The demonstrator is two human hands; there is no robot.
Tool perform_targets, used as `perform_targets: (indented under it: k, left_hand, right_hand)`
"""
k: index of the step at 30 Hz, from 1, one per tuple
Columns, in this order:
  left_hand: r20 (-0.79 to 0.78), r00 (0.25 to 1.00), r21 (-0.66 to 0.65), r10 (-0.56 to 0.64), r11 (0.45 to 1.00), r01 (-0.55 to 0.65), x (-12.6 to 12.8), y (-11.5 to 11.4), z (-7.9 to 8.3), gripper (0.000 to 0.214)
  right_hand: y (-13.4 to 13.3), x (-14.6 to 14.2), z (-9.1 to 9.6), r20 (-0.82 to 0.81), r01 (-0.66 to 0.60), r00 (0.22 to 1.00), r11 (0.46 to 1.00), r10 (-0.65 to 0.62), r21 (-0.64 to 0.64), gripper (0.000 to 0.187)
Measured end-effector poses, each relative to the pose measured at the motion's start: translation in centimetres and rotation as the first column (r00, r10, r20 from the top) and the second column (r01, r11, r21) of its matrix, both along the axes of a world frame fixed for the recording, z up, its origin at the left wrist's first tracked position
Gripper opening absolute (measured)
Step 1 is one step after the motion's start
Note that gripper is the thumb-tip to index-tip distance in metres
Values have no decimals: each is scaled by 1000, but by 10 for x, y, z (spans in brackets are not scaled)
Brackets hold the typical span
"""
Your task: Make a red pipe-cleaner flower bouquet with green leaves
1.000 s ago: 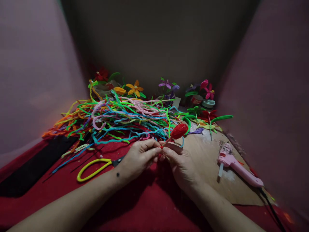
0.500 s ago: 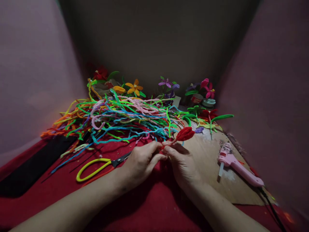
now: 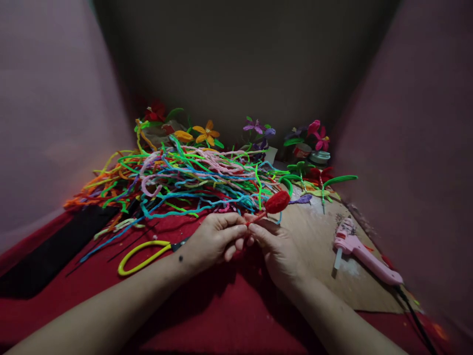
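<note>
Fingertips (image 3: 236, 230) of left hand (image 3: 212, 240) and right hand (image 3: 276, 249) pinch shut on the thin stem of 1 wound red petal (image 3: 277, 201), raised just before the pipe-cleaner pile (image 3: 185, 175); stem seemingly unfinished, glue gun (image 3: 364, 259) untouched nearby.

Three plain walls close in the scene: a dark grey-brown back wall (image 3: 244, 59) in deep shadow, a dull pink wall on the left (image 3: 48, 98) and a mauve wall on the right (image 3: 424, 123). The light is dim, weakest at the back. A red cloth (image 3: 229, 320) covers the surface, with a wooden board (image 3: 321, 261) lying at its right.
</note>
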State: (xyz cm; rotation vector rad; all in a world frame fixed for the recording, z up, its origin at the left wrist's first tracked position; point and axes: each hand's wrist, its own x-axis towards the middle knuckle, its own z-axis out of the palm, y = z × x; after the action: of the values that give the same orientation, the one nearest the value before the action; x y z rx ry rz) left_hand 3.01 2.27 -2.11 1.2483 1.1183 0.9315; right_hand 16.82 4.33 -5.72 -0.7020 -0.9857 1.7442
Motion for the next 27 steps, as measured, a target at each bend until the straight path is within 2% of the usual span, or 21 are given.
perform_targets:
  k: [5,8,10,12,13,15,17,19,22,25,27]
  left_hand:
    - [214,968,-170,-128,971,166,-9,5,-7,20]
    - [219,955,-151,-198,961,233,-11,5,-5,20]
    - [97,973,-70,-207,974,215,-9,3,-2,21]
    - [-101,986,94,-135,985,144,-6,1,0,18]
    - [-195,978,202,-68,973,108,-5,0,0,15]
    - [-314,946,398,81,916,54,-2,-1,-3,10]
    - [-356,919,489,168,872,30,-1,-2,-7,12]
    - [-361,916,460,173,888,14,0,-3,-8,14]
    - [-293,948,321,124,947,-24,1,-4,-4,19]
    - [-124,991,141,55,989,-37,2,-4,1,19]
    - [22,1000,42,-12,999,11,1,-2,0,21]
  right_hand:
    - [0,1,0,-44,-29,999,1000,29,-3,17]
    - [-3,0,0,-83,-4,997,1000,6,31,13]
    - [-3,0,1,-103,39,994,999,-36,31,10]
    - [-3,-1,0,-100,85,992,996,-83,14,9]
    - [-2,-1,0,-85,99,992,995,-98,6,8]
    - [-2,-1,0,-44,103,994,995,-102,6,7]
    - [-2,0,0,-15,73,997,997,-73,17,10]
    - [-2,0,1,-28,42,999,999,-42,31,13]
    - [-1,2,3,-36,-4,999,999,5,42,15]
    - [0,3,4,-31,-13,999,997,15,70,15]
    - [0,3,5,-56,-45,997,996,49,78,13]
